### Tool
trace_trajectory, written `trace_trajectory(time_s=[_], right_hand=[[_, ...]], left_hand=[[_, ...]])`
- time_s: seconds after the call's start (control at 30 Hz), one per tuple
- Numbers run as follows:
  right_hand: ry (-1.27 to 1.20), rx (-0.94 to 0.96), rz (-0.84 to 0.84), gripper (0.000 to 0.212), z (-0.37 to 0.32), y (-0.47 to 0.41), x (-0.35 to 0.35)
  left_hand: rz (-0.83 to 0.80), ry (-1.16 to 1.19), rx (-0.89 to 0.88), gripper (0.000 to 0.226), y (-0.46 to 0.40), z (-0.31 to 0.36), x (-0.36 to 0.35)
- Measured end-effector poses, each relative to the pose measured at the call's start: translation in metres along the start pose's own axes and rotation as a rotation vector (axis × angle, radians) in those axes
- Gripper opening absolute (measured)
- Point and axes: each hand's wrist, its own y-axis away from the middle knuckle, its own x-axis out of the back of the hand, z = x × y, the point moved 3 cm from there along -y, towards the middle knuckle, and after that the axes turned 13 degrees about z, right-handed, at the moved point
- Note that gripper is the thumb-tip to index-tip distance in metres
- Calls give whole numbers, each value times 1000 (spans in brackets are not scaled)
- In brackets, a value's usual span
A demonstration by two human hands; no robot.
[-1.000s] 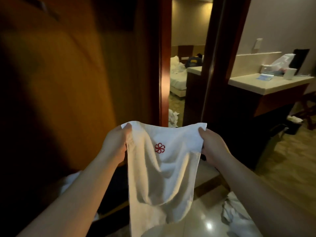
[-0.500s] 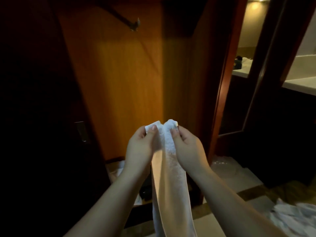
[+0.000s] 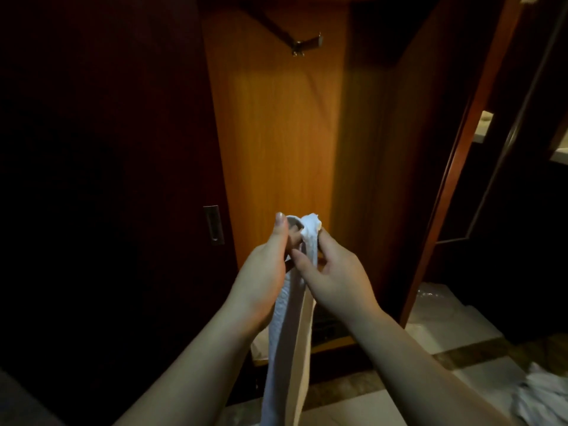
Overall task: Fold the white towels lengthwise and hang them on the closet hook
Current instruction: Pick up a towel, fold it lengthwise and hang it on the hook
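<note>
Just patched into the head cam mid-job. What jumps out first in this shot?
Dead centre, both hands pinch the top of a white towel folded into a narrow strip that hangs down between the forearms: the left hand on one side, the right hand on the other. Above them, a metal hook juts from the lit orange closet panel. More white cloth lies crumpled on the floor at lower right.

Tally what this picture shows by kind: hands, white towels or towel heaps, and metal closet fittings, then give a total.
Hands: 2, left hand and right hand
White towels: 2, the held towel and the crumpled heap on the floor
Metal fittings: 2, the hook and the door pull
Total: 6
</note>
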Motion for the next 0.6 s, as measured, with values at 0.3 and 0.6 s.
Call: trace_trajectory(time_s=[0.3,0.6], right_hand=[[-179,-101,100,27,-16,-16,-4],[-186,-47,105,25,-7,-41,18]], left_hand=[[143,-121,-271,29,-12,11,28],[-28,-801,-411,19,-45,4,79]])
